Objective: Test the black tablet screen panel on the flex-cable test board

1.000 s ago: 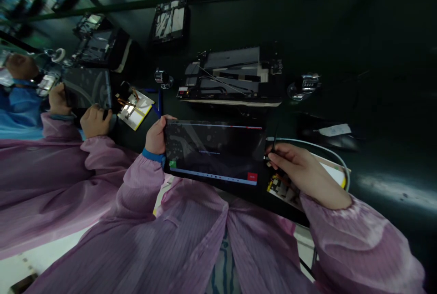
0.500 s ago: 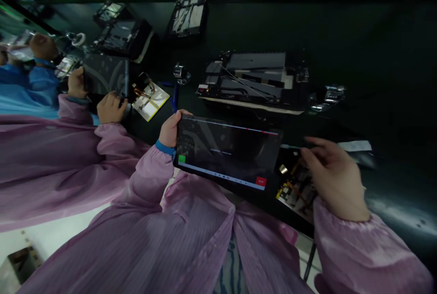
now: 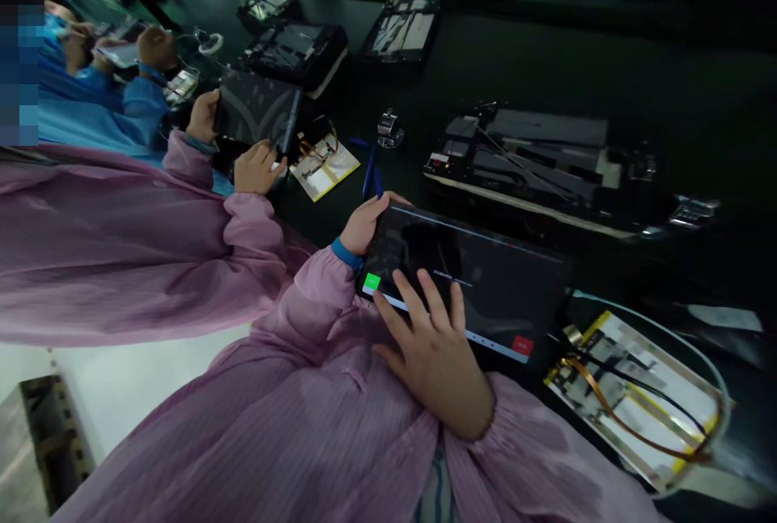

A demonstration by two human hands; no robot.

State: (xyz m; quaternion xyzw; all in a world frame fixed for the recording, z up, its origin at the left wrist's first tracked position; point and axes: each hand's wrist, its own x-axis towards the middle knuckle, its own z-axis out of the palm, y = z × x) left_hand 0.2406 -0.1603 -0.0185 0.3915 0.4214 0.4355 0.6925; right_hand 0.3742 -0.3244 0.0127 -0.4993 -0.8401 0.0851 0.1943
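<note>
My left hand (image 3: 364, 225) is closed on the left edge of a tablet screen (image 3: 522, 288). The display is lit, mostly black, with a green block at its lower left and a red block at its lower right. Over the screen's lower left part, my right hand (image 3: 440, 353) is spread with fingers apart; I cannot tell whether the fingertips touch the glass. Just right of the screen lies a white and yellow battery with circuit board (image 3: 643, 393), with orange and black cables running over it. A pale thin cable loops around its right side.
Behind the screen lies a stack of opened tablet housings (image 3: 534, 167), between two shiny metal pieces (image 3: 388, 130). Blue pens (image 3: 369, 172) lie to the left. A co-worker's hand (image 3: 258, 168) is at another tablet screen (image 3: 258, 114), beside a second battery assembly (image 3: 328, 167).
My right hand has moved left from above the battery assembly to over the lit screen, fingers spreading. The battery assembly is now uncovered. The view has shifted left.
</note>
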